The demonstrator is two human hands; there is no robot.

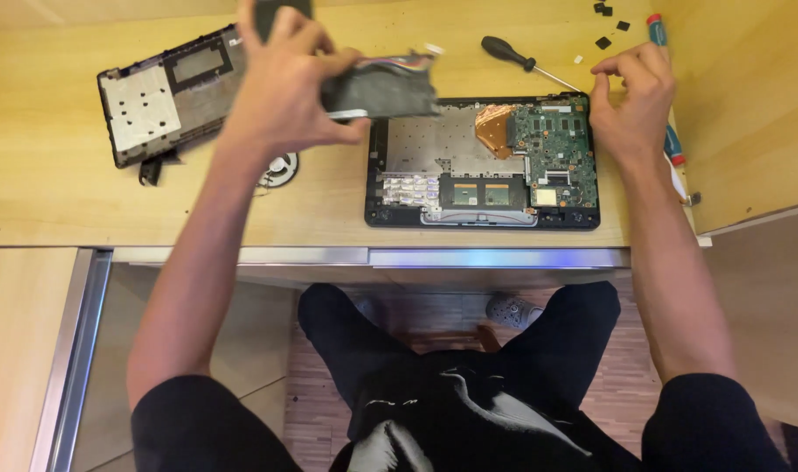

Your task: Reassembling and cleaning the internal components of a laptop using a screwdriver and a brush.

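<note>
An opened laptop base [399, 166] lies on the wooden desk, its green circuit board [552, 144] and copper heat pipe [493, 129] showing at the right. My left hand [281, 83] holds a dark flat part with coloured wires [386, 86] lifted above the base's top left corner. My right hand [631, 100] hovers at the base's top right corner with fingers curled; whether it pinches something small I cannot tell.
A removed laptop cover [167, 92] lies at the far left with a small round speaker [281, 170] near it. A black-handled screwdriver [513, 54] lies behind the base. Small black pieces [604, 26] and another screwdriver [661, 52] sit at the right, by a wooden side panel [749, 105].
</note>
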